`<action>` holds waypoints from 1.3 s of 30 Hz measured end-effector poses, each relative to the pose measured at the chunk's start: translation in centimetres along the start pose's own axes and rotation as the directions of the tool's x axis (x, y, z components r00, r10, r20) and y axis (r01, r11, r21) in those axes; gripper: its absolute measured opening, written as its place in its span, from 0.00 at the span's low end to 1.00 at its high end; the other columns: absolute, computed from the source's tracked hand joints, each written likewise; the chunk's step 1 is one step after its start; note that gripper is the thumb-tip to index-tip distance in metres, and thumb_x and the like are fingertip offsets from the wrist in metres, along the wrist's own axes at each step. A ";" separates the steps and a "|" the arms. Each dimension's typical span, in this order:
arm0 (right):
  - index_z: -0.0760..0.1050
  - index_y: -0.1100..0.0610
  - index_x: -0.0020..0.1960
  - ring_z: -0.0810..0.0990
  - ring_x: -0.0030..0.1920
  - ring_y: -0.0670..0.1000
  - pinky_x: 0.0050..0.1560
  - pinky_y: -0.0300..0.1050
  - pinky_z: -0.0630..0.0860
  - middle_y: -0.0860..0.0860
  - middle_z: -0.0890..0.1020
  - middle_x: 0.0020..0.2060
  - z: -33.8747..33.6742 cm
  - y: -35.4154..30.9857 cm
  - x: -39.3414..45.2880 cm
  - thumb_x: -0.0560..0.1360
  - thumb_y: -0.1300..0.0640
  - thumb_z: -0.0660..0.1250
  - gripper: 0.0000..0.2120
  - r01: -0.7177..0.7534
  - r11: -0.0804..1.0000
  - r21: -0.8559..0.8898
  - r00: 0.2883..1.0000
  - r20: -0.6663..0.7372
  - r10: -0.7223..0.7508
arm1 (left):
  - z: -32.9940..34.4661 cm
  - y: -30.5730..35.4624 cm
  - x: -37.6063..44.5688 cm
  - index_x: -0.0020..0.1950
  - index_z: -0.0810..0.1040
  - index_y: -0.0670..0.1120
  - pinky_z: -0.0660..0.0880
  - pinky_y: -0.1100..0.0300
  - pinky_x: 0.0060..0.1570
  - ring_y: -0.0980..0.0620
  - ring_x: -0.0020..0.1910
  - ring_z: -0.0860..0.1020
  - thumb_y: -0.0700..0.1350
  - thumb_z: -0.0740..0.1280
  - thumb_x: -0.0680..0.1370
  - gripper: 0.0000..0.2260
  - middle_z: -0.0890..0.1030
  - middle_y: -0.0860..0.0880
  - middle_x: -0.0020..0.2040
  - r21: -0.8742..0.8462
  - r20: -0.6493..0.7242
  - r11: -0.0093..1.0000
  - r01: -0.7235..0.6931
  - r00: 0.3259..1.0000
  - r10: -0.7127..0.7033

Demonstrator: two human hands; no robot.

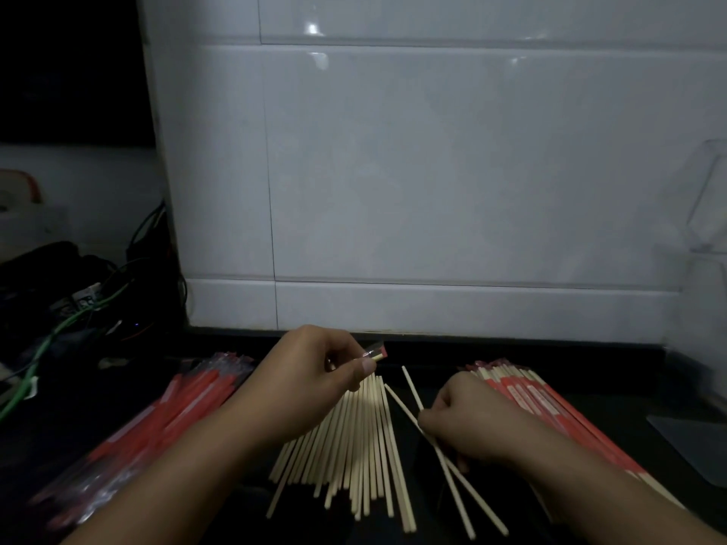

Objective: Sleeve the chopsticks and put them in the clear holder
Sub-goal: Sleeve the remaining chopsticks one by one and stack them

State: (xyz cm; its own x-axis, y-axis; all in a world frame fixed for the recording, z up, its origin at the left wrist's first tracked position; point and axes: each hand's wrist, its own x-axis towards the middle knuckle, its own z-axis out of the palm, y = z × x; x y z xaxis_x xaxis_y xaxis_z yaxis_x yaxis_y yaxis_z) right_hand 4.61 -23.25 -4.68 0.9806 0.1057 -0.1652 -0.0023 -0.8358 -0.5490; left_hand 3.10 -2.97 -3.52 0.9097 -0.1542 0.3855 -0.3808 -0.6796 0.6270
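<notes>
My left hand (314, 371) is closed on a red and clear sleeve (375, 352), whose open end sticks out past my thumb above the pile of bare wooden chopsticks (354, 446). To the right, my right hand (464, 422) grips two bare chopsticks (413, 391) that cross under my palm and slant up to the left. Empty red sleeves (185, 395) lie stacked at the left. A stack of sleeved chopsticks (527, 395) lies at the right. The clear holder (704, 198) stands faintly visible against the wall at the far right.
A white tiled wall (432, 171) rises just behind the dark counter. Green and black cables (71, 320) with dark gear crowd the far left. A flat clear sheet (696, 442) lies at the right edge.
</notes>
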 end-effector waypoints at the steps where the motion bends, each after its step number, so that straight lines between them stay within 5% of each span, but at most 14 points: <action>1: 0.81 0.64 0.43 0.77 0.27 0.51 0.28 0.39 0.73 0.55 0.81 0.28 0.1 -0.1 -0.1 0.78 0.53 0.63 0.15 0.000 0.999 0.039 1.000 0.022 -0.001 | 0.0 0.0 0.0 0.44 0.82 0.57 0.71 0.65 0.37 0.67 0.36 0.78 0.54 0.68 0.78 0.05 0.83 0.61 0.37 0.000 -0.001 1.000 0.000 1.000 0.000; 9: 0.76 0.67 0.45 0.83 0.29 0.54 0.30 0.41 0.79 0.59 0.84 0.31 0.8 -0.8 -0.6 0.82 0.60 0.58 0.14 -0.021 0.860 0.510 0.992 0.120 -0.047 | 0.2 0.1 -0.1 0.44 0.81 0.56 0.72 0.65 0.38 0.66 0.36 0.78 0.54 0.69 0.78 0.05 0.83 0.58 0.36 0.010 -0.011 1.000 0.006 1.000 -0.006; 13: 0.76 0.68 0.46 0.81 0.28 0.54 0.29 0.42 0.78 0.58 0.82 0.29 0.2 -0.2 -0.1 0.81 0.62 0.61 0.11 0.077 0.791 0.607 0.996 -0.006 -0.092 | 0.1 -0.1 0.0 0.44 0.82 0.56 0.73 0.64 0.38 0.65 0.35 0.78 0.54 0.69 0.77 0.05 0.83 0.60 0.37 -0.008 -0.001 1.000 0.012 1.000 -0.013; 18: 0.75 0.67 0.41 0.82 0.28 0.52 0.30 0.39 0.79 0.56 0.81 0.27 -2.4 -0.5 -0.4 0.80 0.66 0.61 0.10 0.457 0.277 0.845 0.883 -0.468 -0.028 | 0.0 0.0 -0.1 0.45 0.82 0.55 0.73 0.64 0.37 0.65 0.34 0.78 0.54 0.68 0.78 0.06 0.83 0.60 0.37 -0.032 0.026 0.999 0.010 1.000 -0.009; 21: 0.74 0.65 0.41 0.84 0.31 0.51 0.35 0.39 0.81 0.54 0.81 0.27 -3.6 -0.2 -0.9 0.80 0.65 0.61 0.10 0.572 0.130 0.810 0.813 -0.581 0.036 | 0.0 0.1 -0.1 0.45 0.82 0.56 0.72 0.65 0.36 0.65 0.33 0.78 0.55 0.68 0.78 0.06 0.83 0.60 0.37 -0.034 0.048 0.999 0.005 0.999 -0.004; 28: 0.75 0.68 0.45 0.86 0.38 0.56 0.39 0.40 0.82 0.59 0.84 0.33 -2.4 -0.2 -0.7 0.81 0.63 0.62 0.09 0.570 0.240 0.786 0.809 -0.588 0.006 | 0.1 0.3 -0.1 0.46 0.82 0.56 0.78 0.60 0.39 0.63 0.34 0.78 0.55 0.68 0.78 0.06 0.83 0.59 0.38 -0.065 0.070 0.998 0.001 0.998 0.004; 39: 0.74 0.67 0.45 0.86 0.38 0.57 0.38 0.40 0.81 0.60 0.83 0.34 -2.3 -0.4 -0.8 0.81 0.63 0.61 0.09 0.600 0.195 0.776 0.786 -0.617 0.039 | 0.1 0.3 -0.2 0.45 0.82 0.55 0.78 0.59 0.39 0.63 0.33 0.78 0.54 0.69 0.78 0.05 0.83 0.59 0.37 -0.063 0.066 0.998 -0.017 0.998 0.021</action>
State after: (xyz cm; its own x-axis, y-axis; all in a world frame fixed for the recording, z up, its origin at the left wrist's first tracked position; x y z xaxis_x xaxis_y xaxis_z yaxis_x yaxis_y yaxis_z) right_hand 4.28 -24.26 -2.42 0.8914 -0.2821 0.3547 0.4357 0.3180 -0.8420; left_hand 2.86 -3.25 -3.49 0.9106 -0.2156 0.3526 -0.4056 -0.6301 0.6622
